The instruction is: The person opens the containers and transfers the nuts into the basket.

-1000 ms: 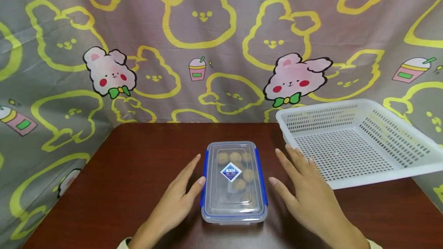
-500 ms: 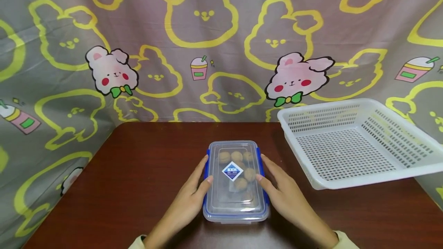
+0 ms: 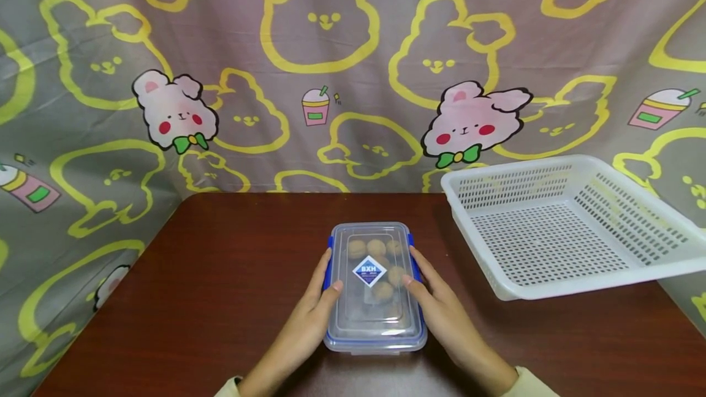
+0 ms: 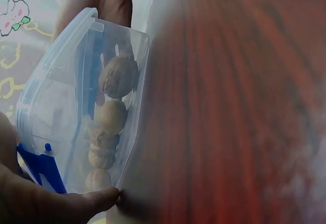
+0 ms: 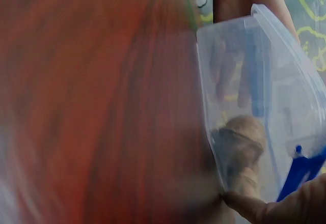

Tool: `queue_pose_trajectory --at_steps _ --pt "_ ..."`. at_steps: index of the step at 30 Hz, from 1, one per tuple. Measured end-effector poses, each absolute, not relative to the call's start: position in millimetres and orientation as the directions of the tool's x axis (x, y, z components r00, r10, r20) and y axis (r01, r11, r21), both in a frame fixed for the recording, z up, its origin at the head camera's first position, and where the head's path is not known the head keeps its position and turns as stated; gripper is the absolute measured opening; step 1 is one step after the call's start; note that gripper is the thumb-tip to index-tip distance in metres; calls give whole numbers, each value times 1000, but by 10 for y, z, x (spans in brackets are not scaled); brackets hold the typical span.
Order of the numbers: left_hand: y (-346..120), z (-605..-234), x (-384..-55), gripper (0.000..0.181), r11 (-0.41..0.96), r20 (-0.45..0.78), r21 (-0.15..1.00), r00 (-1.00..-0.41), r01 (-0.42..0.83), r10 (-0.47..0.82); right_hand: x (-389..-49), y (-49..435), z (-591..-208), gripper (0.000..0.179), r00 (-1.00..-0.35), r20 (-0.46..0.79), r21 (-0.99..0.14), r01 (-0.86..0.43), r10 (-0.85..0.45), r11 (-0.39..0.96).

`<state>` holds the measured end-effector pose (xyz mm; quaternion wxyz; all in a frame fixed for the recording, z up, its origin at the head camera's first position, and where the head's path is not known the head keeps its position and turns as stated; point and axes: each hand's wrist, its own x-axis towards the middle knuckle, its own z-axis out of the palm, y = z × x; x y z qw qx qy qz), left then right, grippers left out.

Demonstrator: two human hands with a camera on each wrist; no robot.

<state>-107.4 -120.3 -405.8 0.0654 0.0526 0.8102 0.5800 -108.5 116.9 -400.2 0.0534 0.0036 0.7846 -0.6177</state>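
Observation:
A clear plastic food container [image 3: 377, 329] with a lid, blue side latches [image 4: 43, 168] and a diamond-shaped label [image 3: 369, 271] sits in front of me. Through its walls show several walnuts [image 4: 112, 116], mostly toward the far half. My left hand [image 3: 314, 314] holds the container's left side, thumb on the lid's edge and fingers along the side. On the opposite side my right hand [image 3: 445, 317] grips it the same way. In both wrist views a fingertip reaches the container's lower edge. Whether the base touches the table cannot be told.
A white perforated plastic basket [image 3: 499, 271] stands at the right on the dark red-brown table [image 3: 231, 262]. Behind the table hangs a curtain [image 3: 353, 97] with cartoon animals.
Both hands have moved in from beside the container, the right one from nearer the basket, and now hold its sides. Over the last half second the thumbs have slid slightly inward on the lid.

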Motion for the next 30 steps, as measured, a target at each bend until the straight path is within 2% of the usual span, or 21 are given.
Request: queue_pose_trajectory --at_steps 5,15,30 --pt "-1195 -4070 -1076 61 285 -55 958 -983 -2 176 -1067 1119 -4042 66 -994 -95 -986 86 -61 141" --pt "-1219 -4092 -1076 57 173 -41 985 -971 1 235 -1029 1088 -4099 64 -994 -90 -990 83 -55 112" --pt "-1219 -4129 -1070 55 146 -35 989 -972 0 234 -999 1117 -4161 56 -996 -76 -992 70 -48 107"
